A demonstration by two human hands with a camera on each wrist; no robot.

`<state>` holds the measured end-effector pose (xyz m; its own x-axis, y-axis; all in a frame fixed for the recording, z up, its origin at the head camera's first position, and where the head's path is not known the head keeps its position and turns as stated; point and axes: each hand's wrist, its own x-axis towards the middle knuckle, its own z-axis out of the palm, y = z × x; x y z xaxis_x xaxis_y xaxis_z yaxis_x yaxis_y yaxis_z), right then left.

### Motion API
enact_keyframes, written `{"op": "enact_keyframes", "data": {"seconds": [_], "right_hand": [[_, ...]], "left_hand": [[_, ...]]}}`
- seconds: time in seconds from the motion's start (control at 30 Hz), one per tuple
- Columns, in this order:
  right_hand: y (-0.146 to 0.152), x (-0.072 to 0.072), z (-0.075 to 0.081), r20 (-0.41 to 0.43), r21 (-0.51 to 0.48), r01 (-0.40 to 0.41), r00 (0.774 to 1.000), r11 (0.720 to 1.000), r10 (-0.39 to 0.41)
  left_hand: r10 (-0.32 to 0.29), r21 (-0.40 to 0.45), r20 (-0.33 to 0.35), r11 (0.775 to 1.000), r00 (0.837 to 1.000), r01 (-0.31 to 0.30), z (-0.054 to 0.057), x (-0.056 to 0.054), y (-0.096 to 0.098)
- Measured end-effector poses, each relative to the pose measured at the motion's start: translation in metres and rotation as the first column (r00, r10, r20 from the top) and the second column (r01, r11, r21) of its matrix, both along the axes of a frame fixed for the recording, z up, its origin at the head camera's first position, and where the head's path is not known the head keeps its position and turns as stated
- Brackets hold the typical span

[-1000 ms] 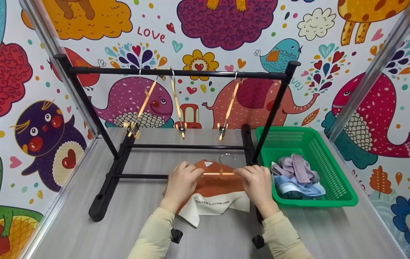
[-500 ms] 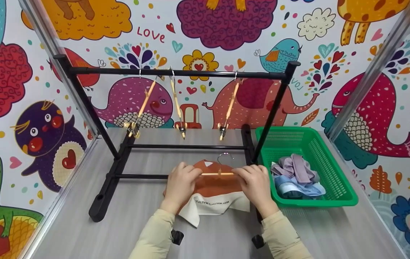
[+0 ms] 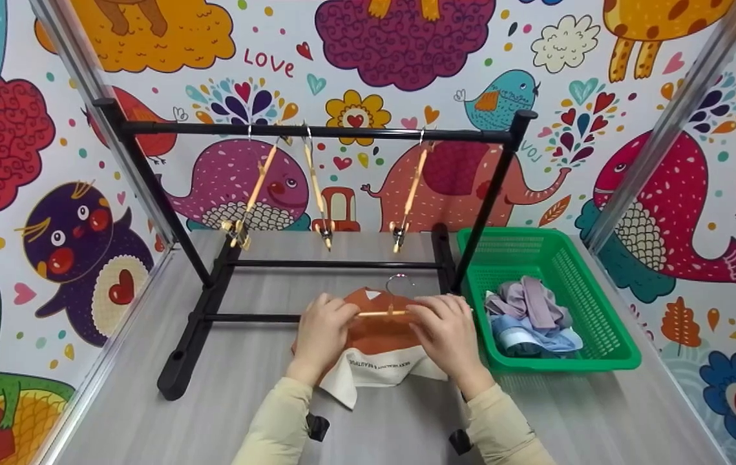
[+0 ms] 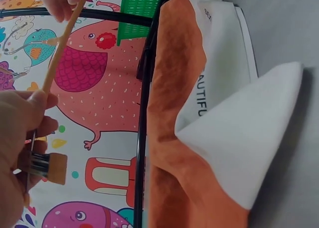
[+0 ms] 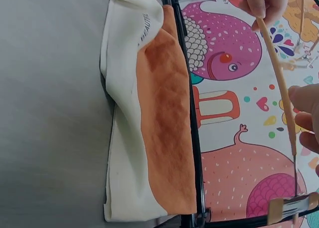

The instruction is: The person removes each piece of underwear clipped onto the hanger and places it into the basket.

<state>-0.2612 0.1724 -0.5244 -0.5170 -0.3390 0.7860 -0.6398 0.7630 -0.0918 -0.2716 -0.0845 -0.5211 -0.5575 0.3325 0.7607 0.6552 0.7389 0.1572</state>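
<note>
In the head view, my left hand point(image 3: 324, 332) grips a wooden clip hanger point(image 3: 374, 314) by its left part. The left wrist view shows these fingers curled round the rod beside a metal clip point(image 4: 42, 165). My right hand point(image 3: 448, 339) is at the rod's right part, its thumb and fingers loosely apart; in the right wrist view the thumb touches the rod, inward of the right clip point(image 5: 291, 208). An orange-and-white garment point(image 3: 387, 336) with dark lettering lies on the table below, partly covered by both hands. The hanger's clips are away from the cloth.
A black rack point(image 3: 355, 132) stands behind, with three clip hangers, one of them a right-hand hanger point(image 3: 414, 187), on its top bar. On the right, a green basket point(image 3: 607, 310) holds crumpled lilac cloth point(image 3: 529, 300) and blue cloth point(image 3: 536, 336).
My right hand has slid left along the rod, and its fingers have loosened. The hanger has shifted slightly left. The left hand keeps its hold; the garment stays put.
</note>
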Motion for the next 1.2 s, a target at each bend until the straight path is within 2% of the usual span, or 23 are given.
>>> {"op": "enact_keyframes", "data": {"seconds": [0.27,0.57,0.8,1.07,1.2], "right_hand": [[-0.009,0.005,-0.002,-0.018,-0.002,-0.052,0.998,0.999,0.052],[-0.013,0.010,-0.008,0.043,0.041,-0.047,0.998,0.998,0.045],[-0.016,0.008,-0.016,0.076,0.082,-0.069,0.995,0.994,0.063],[-0.021,0.007,-0.024,0.176,0.141,-0.091,0.982,0.986,0.066],[-0.024,0.007,-0.027,0.225,0.175,-0.106,0.972,0.979,0.065]], "left_hand": [[0.033,-0.005,0.031,0.999,0.999,-0.033,-0.002,-0.001,-0.004],[0.084,0.006,0.040,0.996,0.996,-0.084,-0.008,-0.004,-0.013],[0.134,-0.022,0.041,0.991,0.990,-0.133,-0.012,-0.005,-0.024],[0.169,-0.025,0.083,0.986,0.982,-0.167,-0.013,-0.003,-0.038],[0.169,-0.014,0.077,0.986,0.983,-0.169,-0.014,-0.001,-0.044]]}}
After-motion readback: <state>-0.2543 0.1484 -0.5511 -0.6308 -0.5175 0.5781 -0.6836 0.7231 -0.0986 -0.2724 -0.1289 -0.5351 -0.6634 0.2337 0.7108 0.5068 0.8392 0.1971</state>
